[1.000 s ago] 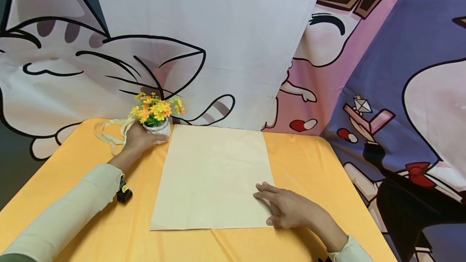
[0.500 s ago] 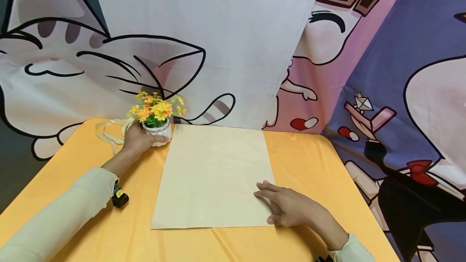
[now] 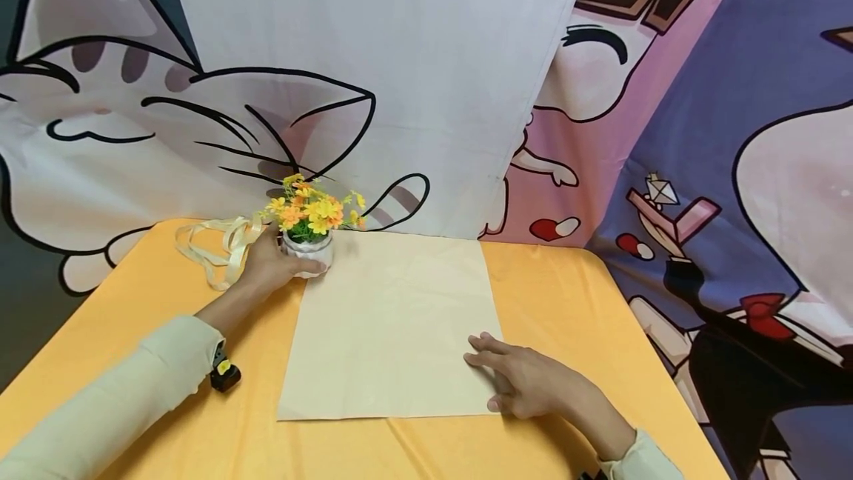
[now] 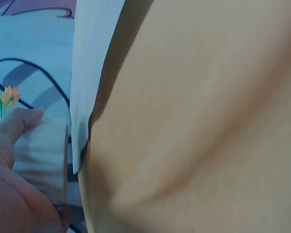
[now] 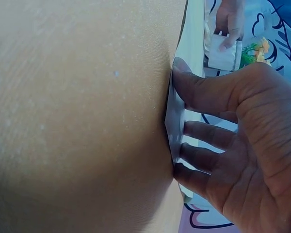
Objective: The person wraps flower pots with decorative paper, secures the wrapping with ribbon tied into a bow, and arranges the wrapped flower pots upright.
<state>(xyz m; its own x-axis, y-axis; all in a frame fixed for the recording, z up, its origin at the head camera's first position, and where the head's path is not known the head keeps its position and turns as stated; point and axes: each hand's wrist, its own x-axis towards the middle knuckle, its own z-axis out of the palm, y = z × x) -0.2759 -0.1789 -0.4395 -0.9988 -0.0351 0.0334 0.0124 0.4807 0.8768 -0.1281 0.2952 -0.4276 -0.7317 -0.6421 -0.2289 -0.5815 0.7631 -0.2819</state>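
My left hand (image 3: 269, 265) grips a small white pot (image 3: 308, 254) of yellow and orange artificial flowers (image 3: 313, 213), thumb on the near side. In the head view the pot is upright over the far left corner of a cream sheet of paper (image 3: 393, 332); whether its base touches is unclear. The left wrist view shows the thumb against the pot's wall (image 4: 43, 155), the other fingers mostly hidden. With fingers spread, my right hand (image 3: 526, 380) rests on the sheet's right edge near its front corner. Its fingertips touch the paper in the right wrist view.
A loose cream ribbon (image 3: 233, 239) lies in loops left of the pot, at the far left of the yellow-covered table (image 3: 553, 302). Behind the table hangs a cartoon-printed cloth (image 3: 400, 95). A small black device (image 3: 225, 375) is strapped at the left wrist.
My left hand has moved a little to the right with the flower pot, from beside the sheet to over its far left corner. More ribbon shows behind it. The right hand stays put.
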